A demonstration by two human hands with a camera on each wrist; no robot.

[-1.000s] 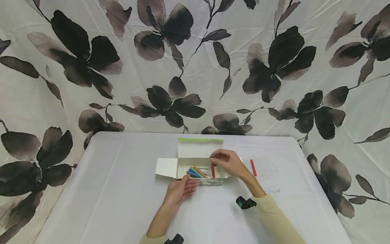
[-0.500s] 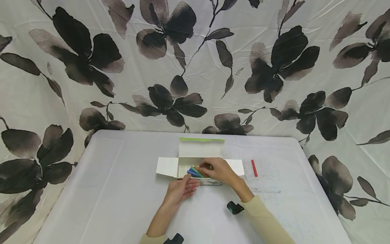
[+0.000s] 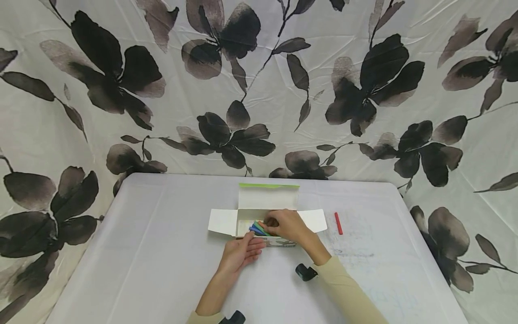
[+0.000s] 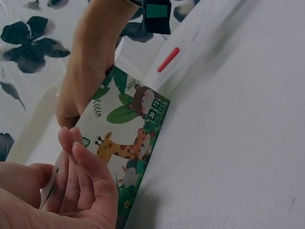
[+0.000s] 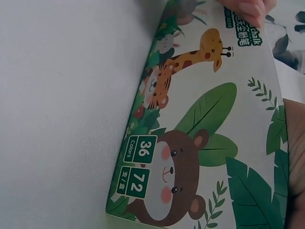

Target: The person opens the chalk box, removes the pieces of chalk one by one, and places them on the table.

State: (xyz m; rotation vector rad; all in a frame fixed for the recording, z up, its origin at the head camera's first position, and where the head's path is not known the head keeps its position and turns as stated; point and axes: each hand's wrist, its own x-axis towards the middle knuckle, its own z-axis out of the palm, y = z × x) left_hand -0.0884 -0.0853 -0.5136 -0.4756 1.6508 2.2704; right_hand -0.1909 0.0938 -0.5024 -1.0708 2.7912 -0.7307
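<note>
An opened chalk box [image 3: 279, 242], printed with a giraffe, a tiger and a bear, stands on the white table with its flaps spread. Blue, green and orange chalk sticks [image 3: 257, 228] lie inside it. My left hand [image 3: 239, 254] holds the near wall of the box at its left part, thumb at the rim and fingers along the outside. My right hand [image 3: 287, 225] reaches into the box from the right, fingers bent down at the orange stick. Its fingertips are hidden behind the box wall in the left wrist view, so I cannot tell whether they grip a stick.
A red chalk stick [image 3: 338, 223] lies on the table [image 3: 162, 252] to the right of the box. Faint scribble marks show on the cloth near it. Behind the table hangs a floral curtain [image 3: 283, 90].
My right hand has moved from the right end of the box leftward and down into it, over the chalk sticks. My left hand has stayed at the near wall.
</note>
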